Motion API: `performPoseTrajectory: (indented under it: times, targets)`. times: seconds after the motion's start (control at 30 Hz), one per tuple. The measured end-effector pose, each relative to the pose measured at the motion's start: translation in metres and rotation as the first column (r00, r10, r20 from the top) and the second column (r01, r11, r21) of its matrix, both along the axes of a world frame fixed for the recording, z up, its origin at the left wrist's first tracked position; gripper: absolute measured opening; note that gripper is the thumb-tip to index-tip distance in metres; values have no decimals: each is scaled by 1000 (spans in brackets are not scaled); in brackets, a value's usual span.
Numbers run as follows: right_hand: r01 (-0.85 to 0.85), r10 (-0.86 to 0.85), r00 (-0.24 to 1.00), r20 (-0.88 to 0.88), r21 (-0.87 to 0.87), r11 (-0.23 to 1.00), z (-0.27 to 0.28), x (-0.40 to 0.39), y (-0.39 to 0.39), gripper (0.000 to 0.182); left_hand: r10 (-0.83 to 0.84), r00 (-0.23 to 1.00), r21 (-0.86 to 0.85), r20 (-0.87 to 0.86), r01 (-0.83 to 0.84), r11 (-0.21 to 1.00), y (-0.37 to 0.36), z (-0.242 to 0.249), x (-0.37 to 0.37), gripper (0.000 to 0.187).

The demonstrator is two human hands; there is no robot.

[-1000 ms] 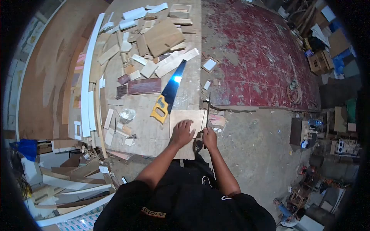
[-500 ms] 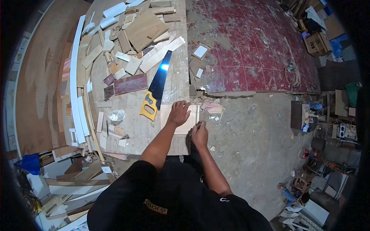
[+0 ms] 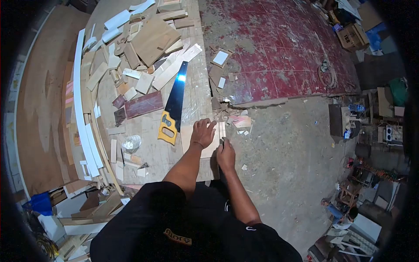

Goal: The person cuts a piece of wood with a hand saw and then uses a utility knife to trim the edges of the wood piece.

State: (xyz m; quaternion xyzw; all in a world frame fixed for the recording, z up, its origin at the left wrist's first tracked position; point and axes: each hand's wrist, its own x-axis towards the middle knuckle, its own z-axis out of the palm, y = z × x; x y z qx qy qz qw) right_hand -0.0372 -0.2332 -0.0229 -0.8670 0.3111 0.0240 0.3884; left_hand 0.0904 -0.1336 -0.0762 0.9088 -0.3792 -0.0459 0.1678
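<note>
A pale, thin wooden board lies at the right edge of the worktable. My left hand presses down on its upper part, fingers spread and flat. Beside the board's right edge, my right hand is closed around a small dark object that I cannot make out, with its tip near the edge. Left of the board rests a hand saw with a yellow handle and dark blade.
Wood offcuts are heaped at the table's far side. A clear plastic cup stands on the left, near small wood strips. White strips line the left edge. Across the floor, a person sits at lower right.
The view has shifted slightly, so the table appears lower and further left. My right hand sits a little lower along the board's edge; my left hand stays on the board.
</note>
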Motion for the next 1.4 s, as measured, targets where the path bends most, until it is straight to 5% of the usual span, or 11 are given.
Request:
performPoseTrajectory:
  times: [0.27,0.33,0.57,0.87,0.93,1.4]
  targets:
    - [-10,34,986,-162,144,990,32,-18,25,67,35,997,9,-65,-35,999,-2,1,0,38]
    - [-18,19,999,-28,44,999,28,-25,28,68,38,997,8,-74,-37,999,-4,2,1,38]
    - [-31,34,994,-105,29,999,36,-32,30,66,35,991,15,-131,-34,999,-3,3,2,41]
    - [47,-44,996,-76,27,999,60,-34,33,48,45,991,2,-130,-45,999,-4,5,2,39]
    - [74,-60,929,-365,25,997,67,-30,30,32,47,990,4,-130,-47,999,-4,6,3,39]
    - [18,1,902,-431,41,999,72,-17,34,26,43,994,1,-99,-43,999,-4,2,2,40]
